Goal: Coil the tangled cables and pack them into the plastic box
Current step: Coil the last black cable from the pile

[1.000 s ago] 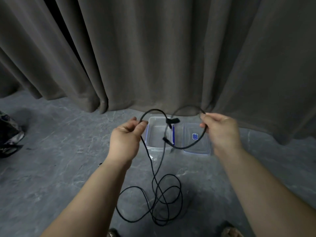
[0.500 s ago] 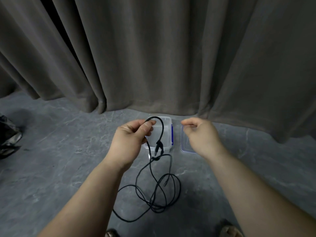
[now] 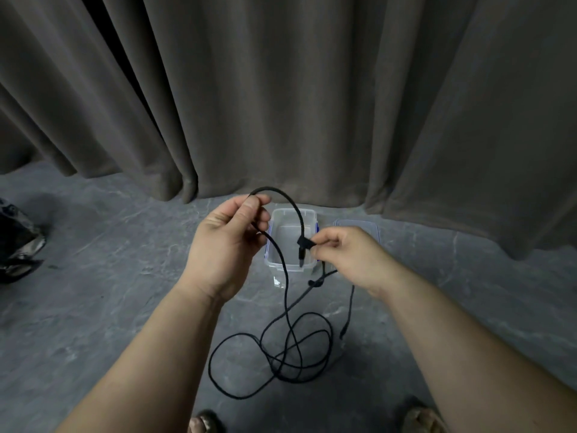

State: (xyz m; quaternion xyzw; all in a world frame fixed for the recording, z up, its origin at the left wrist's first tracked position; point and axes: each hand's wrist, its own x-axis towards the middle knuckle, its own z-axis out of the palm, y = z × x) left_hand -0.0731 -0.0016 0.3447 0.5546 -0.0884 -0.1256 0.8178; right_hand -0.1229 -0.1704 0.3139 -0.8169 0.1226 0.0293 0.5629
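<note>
A thin black cable (image 3: 282,273) arches from my left hand (image 3: 226,248) over to my right hand (image 3: 346,256). My left hand pinches it near the top of the arch. My right hand pinches the cable's black junction piece (image 3: 304,243) above the clear plastic box (image 3: 292,223). The rest of the cable hangs down into a loose tangle of loops (image 3: 293,357) on the grey floor, with one free plug end (image 3: 342,333) at the right.
The box's clear lid (image 3: 359,223) lies flat to the right of the box, partly behind my right hand. A grey curtain (image 3: 281,89) hangs right behind them. A dark bag (image 3: 17,242) sits at the far left. My feet (image 3: 203,421) show at the bottom edge.
My right hand, which had let go of the cable, has come back left and taken hold of the junction piece. My left hand has lifted its end a little higher.
</note>
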